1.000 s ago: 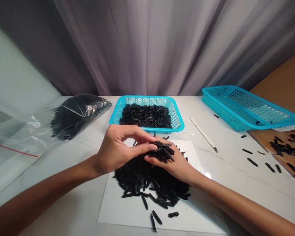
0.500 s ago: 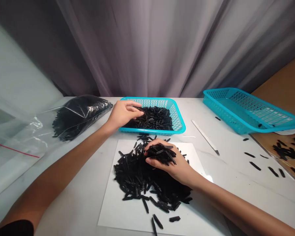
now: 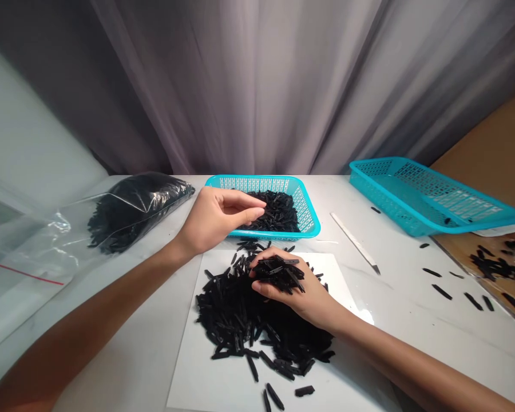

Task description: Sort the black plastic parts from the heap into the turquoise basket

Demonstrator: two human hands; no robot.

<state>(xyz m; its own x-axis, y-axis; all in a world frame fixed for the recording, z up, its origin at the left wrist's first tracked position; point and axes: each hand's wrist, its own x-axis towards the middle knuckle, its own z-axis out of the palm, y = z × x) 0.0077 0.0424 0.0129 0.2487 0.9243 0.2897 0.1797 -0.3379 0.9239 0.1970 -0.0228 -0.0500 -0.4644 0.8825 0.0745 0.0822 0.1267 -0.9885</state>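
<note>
The left hand is raised palm down, its fingers gently curved and its thumb reaching forward beneath them, with a small gap between. The right hand sits lower, cupped and closed, its fingers curling inward. The bare left forearm and right forearm angle inward from the lower corners.

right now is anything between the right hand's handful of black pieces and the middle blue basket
Only the left hand: its fingers reach over the basket from the left. Between the handful in the right hand and the near rim, only loose black pieces lie flat.
</note>
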